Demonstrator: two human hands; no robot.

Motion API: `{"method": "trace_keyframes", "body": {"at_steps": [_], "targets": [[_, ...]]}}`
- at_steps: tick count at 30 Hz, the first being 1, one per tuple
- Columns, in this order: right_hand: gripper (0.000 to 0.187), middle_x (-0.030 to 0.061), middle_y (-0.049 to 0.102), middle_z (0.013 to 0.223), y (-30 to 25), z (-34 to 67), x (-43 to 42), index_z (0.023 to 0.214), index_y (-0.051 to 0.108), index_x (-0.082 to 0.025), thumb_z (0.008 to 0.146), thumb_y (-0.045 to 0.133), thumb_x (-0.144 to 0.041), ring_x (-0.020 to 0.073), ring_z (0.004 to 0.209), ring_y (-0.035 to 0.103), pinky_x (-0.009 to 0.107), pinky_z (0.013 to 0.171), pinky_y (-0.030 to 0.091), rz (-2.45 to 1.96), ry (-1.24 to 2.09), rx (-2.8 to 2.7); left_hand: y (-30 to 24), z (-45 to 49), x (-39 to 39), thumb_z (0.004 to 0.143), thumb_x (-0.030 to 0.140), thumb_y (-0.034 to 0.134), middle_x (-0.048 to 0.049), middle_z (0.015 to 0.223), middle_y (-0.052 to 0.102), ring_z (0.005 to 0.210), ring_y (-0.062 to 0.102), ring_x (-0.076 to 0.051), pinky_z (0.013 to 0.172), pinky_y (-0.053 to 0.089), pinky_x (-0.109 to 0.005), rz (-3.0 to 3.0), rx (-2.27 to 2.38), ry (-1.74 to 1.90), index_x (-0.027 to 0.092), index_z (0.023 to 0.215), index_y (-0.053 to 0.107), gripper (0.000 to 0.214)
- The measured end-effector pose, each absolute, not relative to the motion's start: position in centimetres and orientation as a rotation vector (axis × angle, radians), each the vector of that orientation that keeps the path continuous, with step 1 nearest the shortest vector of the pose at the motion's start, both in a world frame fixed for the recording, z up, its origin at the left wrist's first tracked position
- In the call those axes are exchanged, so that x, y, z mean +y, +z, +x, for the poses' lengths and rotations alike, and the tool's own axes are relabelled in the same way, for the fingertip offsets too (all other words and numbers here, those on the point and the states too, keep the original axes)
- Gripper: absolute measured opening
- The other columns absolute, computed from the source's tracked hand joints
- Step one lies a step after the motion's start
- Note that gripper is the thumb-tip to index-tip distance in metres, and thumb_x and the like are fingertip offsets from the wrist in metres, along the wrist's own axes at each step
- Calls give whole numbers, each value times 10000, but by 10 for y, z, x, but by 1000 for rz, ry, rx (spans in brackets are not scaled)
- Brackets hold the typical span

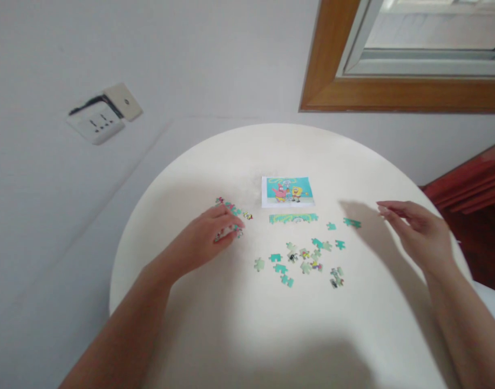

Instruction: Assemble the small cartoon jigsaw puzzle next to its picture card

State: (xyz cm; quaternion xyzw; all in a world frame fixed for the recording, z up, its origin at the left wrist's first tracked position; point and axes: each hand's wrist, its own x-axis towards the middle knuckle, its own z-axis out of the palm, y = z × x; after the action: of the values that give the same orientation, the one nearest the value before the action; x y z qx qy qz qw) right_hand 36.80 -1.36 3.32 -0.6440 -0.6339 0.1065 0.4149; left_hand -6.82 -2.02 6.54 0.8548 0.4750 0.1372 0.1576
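Observation:
My left hand (212, 229) is low over the left part of the table, on or just above a loose cluster of jigsaw pieces (232, 208). Its thumb and fingers are apart, and pieces show through the gap; some are hidden beneath it. Off to the right, my right hand (421, 235) hovers over the table with curved fingers, the thumb tip close to them and nothing visible between. Between the hands lie several scattered teal and pale jigsaw pieces (280, 268). A joined strip of pieces (293, 218) sits just below a cartoon picture card (287, 192).
Everything rests on a round white table (247, 335) against a pale wall. A joined teal piece pair (352, 222) lies toward my right hand. A wall socket (96, 121) is at the left, a wood-framed window (324, 92) at upper right, and red cloth (466, 189) beyond the table.

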Motion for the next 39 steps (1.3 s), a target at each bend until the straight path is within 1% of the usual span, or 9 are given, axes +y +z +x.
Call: {"method": "trace_keyframes", "body": {"at_steps": [2,4,7,10,16,20,30,39], "targets": [[293,54,723,954,34,367,-14,930,725,-214,815,628,-465,187,824,644,306,772,483,-1603,271,-1597,63,-54,-27,913,289,490,-44,1024,570,956,555,-187,875,434,-311,2426,1179,283,240,1015,627,177],[292,56,723,955,35,366,-15,934,725,-211,815,630,-460,190,827,644,306,764,486,-1597,276,-1591,61,-45,-33,894,324,558,-40,1052,563,983,546,-189,893,422,-308,2398,1084,195,242,1012,617,155],[292,53,722,957,35,365,-15,956,725,-214,814,636,-453,187,825,645,299,756,487,-1600,272,-1581,59,-39,-38,842,379,646,-35,1064,558,992,538,-194,901,406,-308,2380,1046,138,238,983,601,204],[281,50,723,944,35,365,-15,955,728,-213,815,644,-442,178,813,642,291,758,481,-1590,263,-1581,58,-36,-40,832,371,661,-31,1043,557,976,531,-195,874,399,-305,2378,1035,115,230,963,579,209],[277,52,724,937,33,367,-13,950,727,-214,825,636,-444,181,809,641,299,749,480,-1587,257,-1612,54,-31,-40,844,255,616,-36,1006,559,946,519,-194,837,389,-300,2388,1010,126,215,937,574,110],[250,51,727,936,30,368,-11,931,730,-224,821,644,-431,180,797,642,309,743,488,-1535,246,-1601,53,-27,-39,847,224,599,-36,1008,562,946,519,-193,836,389,-300,2390,1005,136,210,953,571,110],[188,35,712,918,31,370,-10,963,721,-264,845,634,-381,177,791,636,322,732,486,-1497,260,-1637,49,-27,-37,888,251,539,-42,1039,560,977,528,-194,859,399,-310,2395,1006,138,220,1008,565,127],[170,40,710,906,34,367,-10,947,723,-248,842,633,-346,183,796,630,324,707,482,-1468,254,-1655,44,-28,-35,904,267,501,-39,1045,562,971,536,-187,859,411,-307,2376,1015,137,234,1016,564,133]]}}
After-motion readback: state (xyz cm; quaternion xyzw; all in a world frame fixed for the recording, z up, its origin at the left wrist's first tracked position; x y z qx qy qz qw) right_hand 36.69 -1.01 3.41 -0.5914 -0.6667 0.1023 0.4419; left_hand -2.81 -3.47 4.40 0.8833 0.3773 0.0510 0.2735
